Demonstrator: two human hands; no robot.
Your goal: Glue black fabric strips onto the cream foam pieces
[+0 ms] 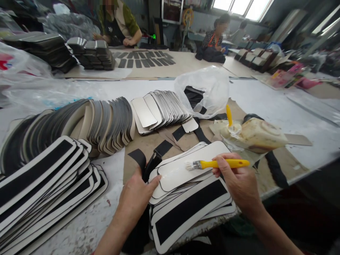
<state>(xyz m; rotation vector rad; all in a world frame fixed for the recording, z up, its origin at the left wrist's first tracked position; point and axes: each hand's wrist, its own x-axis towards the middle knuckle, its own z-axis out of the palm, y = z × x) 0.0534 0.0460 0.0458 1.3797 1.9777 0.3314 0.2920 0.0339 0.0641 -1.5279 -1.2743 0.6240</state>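
Note:
My right hand (pixel 239 180) is closed around a yellow-handled brush (pixel 217 164) whose pale bristles rest on the top white panel (pixel 186 166) of a fanned stack at the table's near edge. My left hand (pixel 138 193) presses on the left end of that stack, fingers curled over its edge beside a black strap (pixel 152 161). Lower in the same stack lies a panel with a wide black strip (pixel 190 209).
A glue pot (pixel 255 134) with a second yellow brush stands behind the stack. A clear bag (pixel 205 92) of black pieces sits further back. Rows of fanned panels (pixel 106 120) and black-striped panels (pixel 45 184) fill the left. Two people work at the far tables.

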